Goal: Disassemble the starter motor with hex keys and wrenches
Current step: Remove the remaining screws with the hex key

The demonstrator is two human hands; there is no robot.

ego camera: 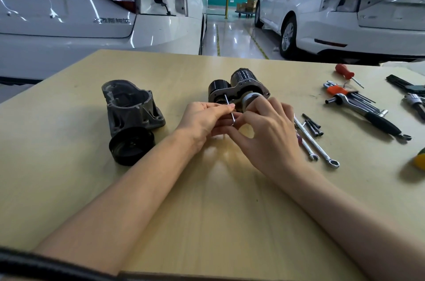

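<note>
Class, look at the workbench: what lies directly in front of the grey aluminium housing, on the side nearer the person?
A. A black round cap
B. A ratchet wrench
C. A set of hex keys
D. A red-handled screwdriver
A: the black round cap sits against the near end of the grey housing, left of both hands.

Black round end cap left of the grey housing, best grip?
Black round end cap lies flat, open side up, leaning against the grey cast housing. Probably pinch its ribbed outer rim from above on the free near-left side, away from the housing.
</note>
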